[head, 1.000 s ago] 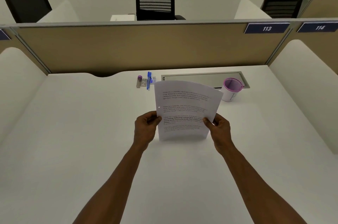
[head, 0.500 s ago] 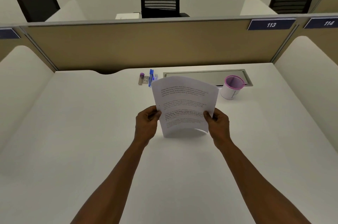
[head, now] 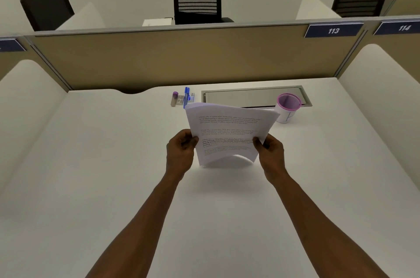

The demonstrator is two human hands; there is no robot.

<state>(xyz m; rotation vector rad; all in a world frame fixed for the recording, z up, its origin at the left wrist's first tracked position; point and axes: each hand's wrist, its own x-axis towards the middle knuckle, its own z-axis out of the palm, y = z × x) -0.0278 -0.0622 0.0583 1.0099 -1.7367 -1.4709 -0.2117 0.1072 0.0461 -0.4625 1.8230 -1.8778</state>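
With my left hand (head: 180,152) and right hand (head: 271,152) each pinching a side edge of the sheets of paper (head: 228,134), held bowed above the bench (head: 91,164) at mid-frame, I judge a loose grip could let pages slide apart and fan out.

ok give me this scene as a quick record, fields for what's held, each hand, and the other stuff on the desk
held: printed paper, bowed, text facing the camera
left hand: grips the paper's left edge
right hand: grips the paper's right edge
surface: white desk
behind the paper, left: blue pen, purple-capped tube
behind the paper, right: pink-rimmed cup, metal flap
divider: label 113
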